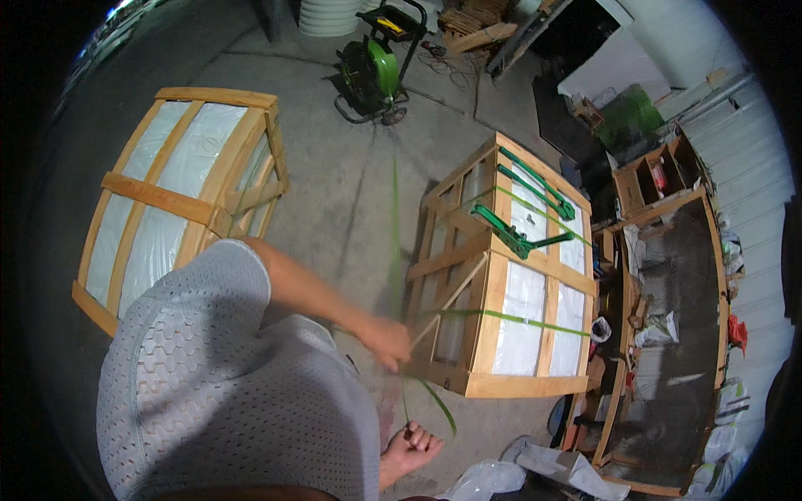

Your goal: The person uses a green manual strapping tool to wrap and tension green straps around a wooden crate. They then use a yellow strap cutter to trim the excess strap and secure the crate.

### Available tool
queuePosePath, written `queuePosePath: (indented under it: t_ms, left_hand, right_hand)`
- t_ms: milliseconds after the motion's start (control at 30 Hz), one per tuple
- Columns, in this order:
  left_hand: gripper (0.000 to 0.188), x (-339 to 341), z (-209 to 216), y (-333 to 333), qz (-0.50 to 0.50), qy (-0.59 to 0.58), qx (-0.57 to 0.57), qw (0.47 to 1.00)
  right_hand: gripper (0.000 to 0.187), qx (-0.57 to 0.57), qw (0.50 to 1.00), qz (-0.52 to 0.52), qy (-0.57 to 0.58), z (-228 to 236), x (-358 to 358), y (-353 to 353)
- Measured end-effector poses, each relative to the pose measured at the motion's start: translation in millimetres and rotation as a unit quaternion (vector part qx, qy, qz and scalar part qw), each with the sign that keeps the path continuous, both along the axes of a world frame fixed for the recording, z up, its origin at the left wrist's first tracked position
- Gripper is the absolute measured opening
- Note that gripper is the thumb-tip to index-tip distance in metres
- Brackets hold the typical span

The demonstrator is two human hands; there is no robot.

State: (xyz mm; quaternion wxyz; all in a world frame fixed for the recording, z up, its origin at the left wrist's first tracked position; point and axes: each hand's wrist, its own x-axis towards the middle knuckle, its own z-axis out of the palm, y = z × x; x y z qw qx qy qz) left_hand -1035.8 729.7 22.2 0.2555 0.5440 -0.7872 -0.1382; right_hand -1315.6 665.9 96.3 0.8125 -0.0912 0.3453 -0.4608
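I cannot tell if your left hand (387,343) or right hand (411,451) clamps the likely light, springy green strap (440,405), best pinched between them.

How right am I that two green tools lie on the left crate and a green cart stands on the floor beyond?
Not left: the head view shows the two green tools lying on the right crate; the green cart does stand beyond.
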Motion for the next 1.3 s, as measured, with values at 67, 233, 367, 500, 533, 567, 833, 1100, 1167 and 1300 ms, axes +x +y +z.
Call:
queuePosePath:
  t_ms: [67, 233, 367, 500, 533, 567, 833, 1100, 1167, 1300]
  left_hand:
    - [0.034, 24, -14, -3, 0.027, -0.047, 0.013, 0.998]
    - [0.032, 120, -36, 6, 0.079, -0.104, -0.023, 0.991]
    - [0.029, 153, -42, 12, 0.057, -0.108, 0.036, 0.992]
    - [0.027, 85, -22, 0, -0.029, -0.067, 0.064, 0.995]
    - [0.026, 56, -12, -4, -0.047, -0.063, 0.079, 0.994]
    - [0.027, 29, 0, -10, -0.058, -0.041, 0.075, 0.995]
    - [0.026, -212, 74, -85, -0.115, 0.090, 0.118, 0.982]
    - [0.039, -137, -7, -57, -0.187, 0.174, 0.196, 0.947]
    - [0.047, -56, -31, -51, -0.118, -0.042, 0.288, 0.950]
    - [0.049, 49, -49, -3, -0.107, -0.104, 0.289, 0.946]
  right_hand:
    - [0.042, -0.057, 0.998, 0.034, -0.021, 3, -40, -1]
    - [0.033, -0.125, 0.988, -0.032, 0.088, -9, -139, -32]
    - [0.030, -0.143, 0.972, -0.117, 0.144, -15, -227, -65]
    - [0.034, -0.185, 0.965, -0.160, 0.097, 21, -347, -86]
    - [0.036, -0.210, 0.966, -0.139, 0.057, 34, -372, -88]
    - [0.038, -0.236, 0.967, -0.096, 0.006, 46, -387, -94]
    - [0.027, -0.067, 0.981, -0.170, 0.059, -12, -144, -39]
    - [0.036, 0.003, 0.951, -0.310, -0.003, 19, -338, -32]
    - [0.037, 0.037, 0.922, -0.382, 0.052, 31, -422, -23]
    - [0.032, 0.008, 0.910, -0.410, 0.058, 13, -499, -36]
